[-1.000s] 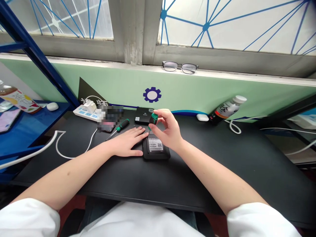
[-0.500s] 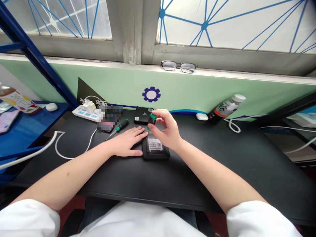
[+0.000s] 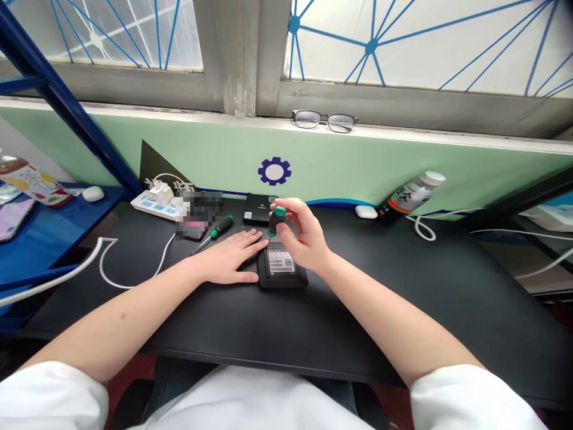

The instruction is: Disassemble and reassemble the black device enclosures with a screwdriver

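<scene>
A black device (image 3: pixel 283 280) with a white printed label lies on the dark desk. Held nearly upright over its far left part is a green-and-black screwdriver (image 3: pixel 277 222), its handle between the fingers and thumb of my right hand (image 3: pixel 304 236). The driver's tip reaches down to the device beside my left fingers, where the exact contact is hard to see. My left hand (image 3: pixel 233 257) rests flat with spread fingers, its fingertips against the device's left side. Left of that hand lies a second green-and-black screwdriver (image 3: pixel 221 227). Just behind the device is a flat black box (image 3: pixel 257 210).
A white power strip (image 3: pixel 156 206) with cables and a partly blurred phone (image 3: pixel 194 230) lie at back left. Along the back right are a white earbud case (image 3: pixel 366 211) and a tilted bottle (image 3: pixel 409 197). Glasses (image 3: pixel 324 120) rest on the ledge. A blue shelf frame (image 3: pixel 76 89) stands left.
The screwdriver handle has turned slightly in my right hand, and the right fingers have shifted around it. My left hand and the device keep their places.
</scene>
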`<state>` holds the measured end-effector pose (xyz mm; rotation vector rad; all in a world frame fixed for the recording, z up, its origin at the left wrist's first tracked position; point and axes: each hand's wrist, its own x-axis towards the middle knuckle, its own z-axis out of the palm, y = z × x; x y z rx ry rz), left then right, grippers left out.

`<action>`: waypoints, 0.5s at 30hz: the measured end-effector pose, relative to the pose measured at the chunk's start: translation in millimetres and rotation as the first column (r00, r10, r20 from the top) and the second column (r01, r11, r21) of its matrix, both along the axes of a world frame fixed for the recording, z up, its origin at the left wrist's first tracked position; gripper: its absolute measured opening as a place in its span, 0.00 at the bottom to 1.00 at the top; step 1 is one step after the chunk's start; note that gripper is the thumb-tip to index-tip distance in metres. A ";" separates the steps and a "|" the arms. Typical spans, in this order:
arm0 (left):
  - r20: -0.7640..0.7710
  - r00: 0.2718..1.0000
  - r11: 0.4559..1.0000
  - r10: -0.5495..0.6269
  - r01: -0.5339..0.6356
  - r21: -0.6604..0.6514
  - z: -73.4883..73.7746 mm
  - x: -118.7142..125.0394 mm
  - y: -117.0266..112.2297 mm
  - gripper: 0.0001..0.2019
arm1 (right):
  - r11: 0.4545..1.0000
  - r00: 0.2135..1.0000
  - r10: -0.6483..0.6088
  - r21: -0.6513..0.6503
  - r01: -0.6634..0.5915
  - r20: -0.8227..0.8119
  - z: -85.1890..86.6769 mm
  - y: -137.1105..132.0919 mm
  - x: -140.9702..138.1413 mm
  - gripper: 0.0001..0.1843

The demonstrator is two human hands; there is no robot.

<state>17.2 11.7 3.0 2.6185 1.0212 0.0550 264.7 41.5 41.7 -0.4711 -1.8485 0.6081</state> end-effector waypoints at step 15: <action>0.023 1.000 1.000 -0.004 0.004 0.013 -2.3 -0.2 0.0 0.46 | 0.998 0.998 0.062 0.009 -0.062 0.032 1.3 -0.6 1.3 0.25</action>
